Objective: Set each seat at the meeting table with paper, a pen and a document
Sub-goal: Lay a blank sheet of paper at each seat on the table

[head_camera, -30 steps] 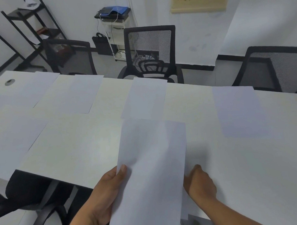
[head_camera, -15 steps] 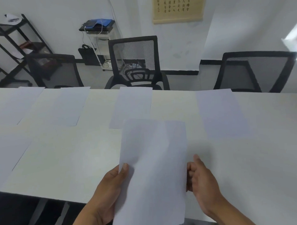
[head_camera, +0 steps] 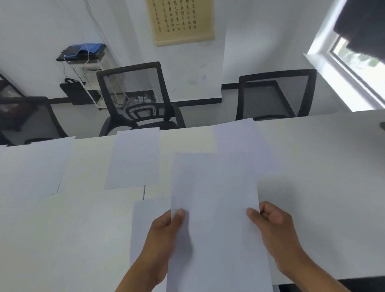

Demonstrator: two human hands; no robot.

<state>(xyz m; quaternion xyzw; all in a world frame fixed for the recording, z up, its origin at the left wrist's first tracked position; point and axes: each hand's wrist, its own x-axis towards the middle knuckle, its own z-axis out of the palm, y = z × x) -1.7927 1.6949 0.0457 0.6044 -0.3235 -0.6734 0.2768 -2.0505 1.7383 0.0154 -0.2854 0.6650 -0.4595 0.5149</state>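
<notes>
wall scroll (head_camera: pixel 181 17) | columns of Chinese calligraphy | characters too small to read, perhaps verse

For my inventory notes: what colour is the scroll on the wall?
The scroll is tan with dark writing, seen in the head view.

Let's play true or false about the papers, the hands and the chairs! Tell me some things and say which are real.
1. Both hands hold one sheet of paper. True: the left hand and the right hand pinch the held sheet at its sides.
2. A pen lies on the table. False: only paper sheets show on the table.
3. A sheet lies in front of the middle chair. True: the middle sheet lies before the middle chair.
4. The held sheet is crumpled into a ball. False: it is flat and open.
5. The scroll on the wall is blue. False: the scroll is yellowish with dark writing.
</notes>
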